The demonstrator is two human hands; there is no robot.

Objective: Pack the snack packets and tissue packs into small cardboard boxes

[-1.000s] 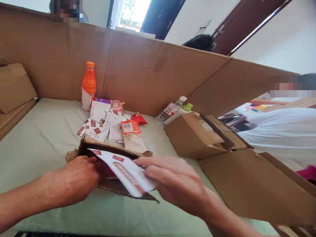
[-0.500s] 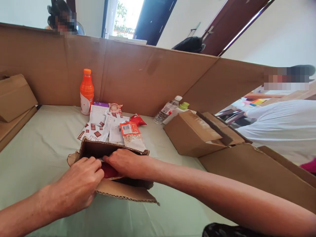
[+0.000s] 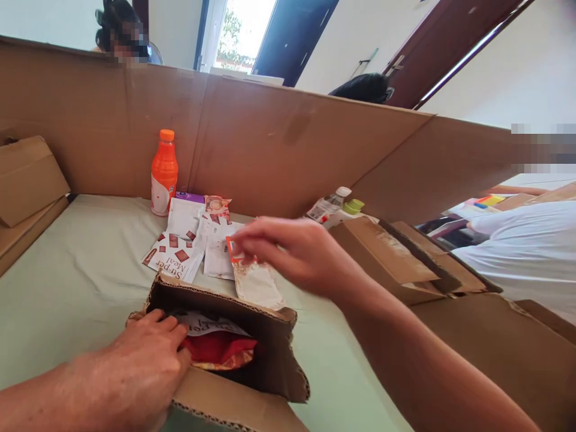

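Observation:
My left hand (image 3: 144, 360) rests on the near edge of a small open cardboard box (image 3: 265, 336), fingers curled over its rim. Inside the box lie a red packet (image 3: 218, 349) and a white sachet (image 3: 211, 324). My right hand (image 3: 292, 252) hovers above the table beyond the box, fingers loosely bent, its fingertips touching the orange top of an orange-and-white sachet (image 3: 254, 279). More white sachets with brown squares (image 3: 173, 255) lie spread behind the box.
An orange drink bottle (image 3: 164, 174) stands at the back by the tall cardboard wall (image 3: 270, 144). A clear water bottle (image 3: 330, 205) and a green-capped bottle (image 3: 353, 207) lie by a closed box (image 3: 387, 258) on the right. Folded cardboard (image 3: 24, 180) is at left. Other people sit beyond the wall.
My right hand has come out of the box and moved back over the sachets on the table. The white sachet it carried now lies inside the box. My left hand stays on the rim.

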